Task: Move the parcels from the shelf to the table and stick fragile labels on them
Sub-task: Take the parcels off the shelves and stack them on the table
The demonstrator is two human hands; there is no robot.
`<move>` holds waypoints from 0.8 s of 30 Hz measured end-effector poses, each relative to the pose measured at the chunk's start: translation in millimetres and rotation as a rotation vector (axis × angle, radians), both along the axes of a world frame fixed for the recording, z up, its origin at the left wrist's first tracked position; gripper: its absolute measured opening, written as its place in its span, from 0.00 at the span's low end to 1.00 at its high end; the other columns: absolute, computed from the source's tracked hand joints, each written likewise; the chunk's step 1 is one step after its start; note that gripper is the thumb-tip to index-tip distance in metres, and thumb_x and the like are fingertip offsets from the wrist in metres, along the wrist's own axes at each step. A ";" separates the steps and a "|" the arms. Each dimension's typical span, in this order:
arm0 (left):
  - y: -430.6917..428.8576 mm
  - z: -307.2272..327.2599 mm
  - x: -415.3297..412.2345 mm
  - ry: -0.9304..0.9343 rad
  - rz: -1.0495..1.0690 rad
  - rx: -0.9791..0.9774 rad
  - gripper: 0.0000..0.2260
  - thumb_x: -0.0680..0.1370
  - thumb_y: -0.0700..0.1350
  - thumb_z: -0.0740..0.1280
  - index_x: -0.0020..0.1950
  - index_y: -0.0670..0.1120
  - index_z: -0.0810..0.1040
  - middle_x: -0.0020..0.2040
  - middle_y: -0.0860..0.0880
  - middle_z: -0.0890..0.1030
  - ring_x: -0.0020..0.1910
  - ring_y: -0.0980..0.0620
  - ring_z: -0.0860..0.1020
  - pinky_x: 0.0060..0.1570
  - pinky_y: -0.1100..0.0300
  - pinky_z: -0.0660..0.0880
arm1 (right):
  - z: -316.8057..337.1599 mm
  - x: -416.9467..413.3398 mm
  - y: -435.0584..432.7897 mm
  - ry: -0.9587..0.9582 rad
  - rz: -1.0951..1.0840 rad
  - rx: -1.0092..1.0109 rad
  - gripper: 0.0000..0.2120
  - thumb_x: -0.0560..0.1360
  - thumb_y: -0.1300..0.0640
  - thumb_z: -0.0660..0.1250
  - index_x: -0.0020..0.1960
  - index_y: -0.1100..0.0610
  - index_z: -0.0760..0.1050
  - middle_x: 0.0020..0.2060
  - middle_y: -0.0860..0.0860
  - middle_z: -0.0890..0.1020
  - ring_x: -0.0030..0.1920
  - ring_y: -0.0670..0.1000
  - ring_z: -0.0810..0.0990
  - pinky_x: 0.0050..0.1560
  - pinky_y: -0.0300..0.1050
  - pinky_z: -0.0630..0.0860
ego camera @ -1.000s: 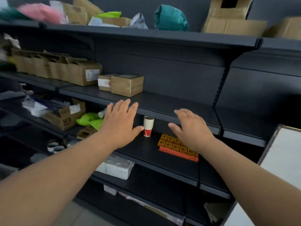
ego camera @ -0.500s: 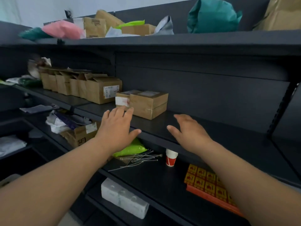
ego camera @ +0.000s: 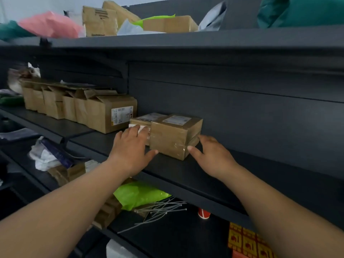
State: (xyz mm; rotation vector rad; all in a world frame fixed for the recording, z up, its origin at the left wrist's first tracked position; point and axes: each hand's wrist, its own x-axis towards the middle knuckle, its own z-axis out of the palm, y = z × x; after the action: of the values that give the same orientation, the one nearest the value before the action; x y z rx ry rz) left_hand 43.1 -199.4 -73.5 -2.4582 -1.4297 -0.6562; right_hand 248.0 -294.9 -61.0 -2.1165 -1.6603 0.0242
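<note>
My left hand [ego camera: 133, 146] and right hand [ego camera: 212, 155], both spread open and gripping nothing, flank the taped parcel [ego camera: 175, 135] on the middle shelf [ego camera: 214, 174]. Left fingers overlap the smaller parcel [ego camera: 144, 119] touching it behind. Risk: glossy tape may slip under a loose squeeze; lifting could drag that neighbour off the edge.

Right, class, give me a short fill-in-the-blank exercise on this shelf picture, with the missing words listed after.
1. Both hands reach toward two small brown parcels on the ____ shelf.
2. The left hand rests against the ____ of the two parcels.
3. The right hand is at the taped parcel's ____ side.
4. On the shelf below lies a bright ____ bag.

Missing words: middle; left; right; green
</note>
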 end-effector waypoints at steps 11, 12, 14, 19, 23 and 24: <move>130.9 15.1 -9.6 -0.126 -0.198 -0.095 0.34 0.77 0.64 0.57 0.78 0.49 0.52 0.77 0.44 0.57 0.75 0.43 0.57 0.72 0.46 0.57 | 16.1 -27.6 66.2 0.169 -0.269 0.077 0.33 0.78 0.35 0.52 0.76 0.54 0.58 0.71 0.55 0.67 0.70 0.55 0.68 0.65 0.49 0.66; 139.1 14.4 -10.0 -0.139 -0.208 -0.124 0.35 0.77 0.64 0.57 0.78 0.48 0.52 0.77 0.44 0.57 0.75 0.43 0.57 0.72 0.46 0.57 | 15.8 -30.1 70.1 0.188 -0.292 0.087 0.33 0.78 0.34 0.52 0.76 0.53 0.58 0.71 0.55 0.67 0.69 0.55 0.68 0.65 0.49 0.66; 152.1 13.4 -10.3 -0.170 -0.230 -0.186 0.35 0.77 0.64 0.57 0.78 0.48 0.51 0.77 0.44 0.57 0.74 0.42 0.57 0.72 0.46 0.57 | 13.2 -33.7 77.2 0.252 -0.329 0.110 0.32 0.78 0.34 0.52 0.76 0.53 0.60 0.70 0.54 0.69 0.68 0.54 0.69 0.62 0.47 0.67; 177.3 12.5 -5.2 -0.406 -0.243 -0.470 0.37 0.78 0.64 0.57 0.78 0.45 0.49 0.76 0.43 0.60 0.73 0.42 0.62 0.67 0.48 0.63 | 5.9 -41.7 91.9 0.561 -0.386 0.169 0.31 0.77 0.32 0.53 0.73 0.50 0.64 0.63 0.49 0.74 0.60 0.51 0.74 0.55 0.44 0.68; 188.3 10.5 3.3 -0.573 -0.191 -0.714 0.34 0.79 0.63 0.55 0.76 0.42 0.55 0.72 0.41 0.66 0.69 0.41 0.67 0.55 0.53 0.66 | 4.4 -45.5 100.3 0.850 -0.455 0.223 0.29 0.76 0.34 0.59 0.70 0.50 0.67 0.59 0.47 0.76 0.56 0.50 0.76 0.60 0.49 0.73; 190.8 10.1 4.9 -0.605 -0.189 -0.748 0.32 0.79 0.62 0.55 0.75 0.42 0.58 0.70 0.41 0.68 0.66 0.41 0.69 0.52 0.55 0.65 | 4.3 -45.9 101.6 0.898 -0.469 0.229 0.27 0.76 0.35 0.59 0.68 0.50 0.68 0.58 0.48 0.77 0.56 0.51 0.78 0.61 0.52 0.74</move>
State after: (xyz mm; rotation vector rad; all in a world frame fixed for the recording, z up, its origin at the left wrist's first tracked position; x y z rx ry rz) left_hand 48.1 -8.6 -63.3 -3.1623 -1.9459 -1.1491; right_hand 202.2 -193.3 -56.7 -1.8368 -0.6069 0.5249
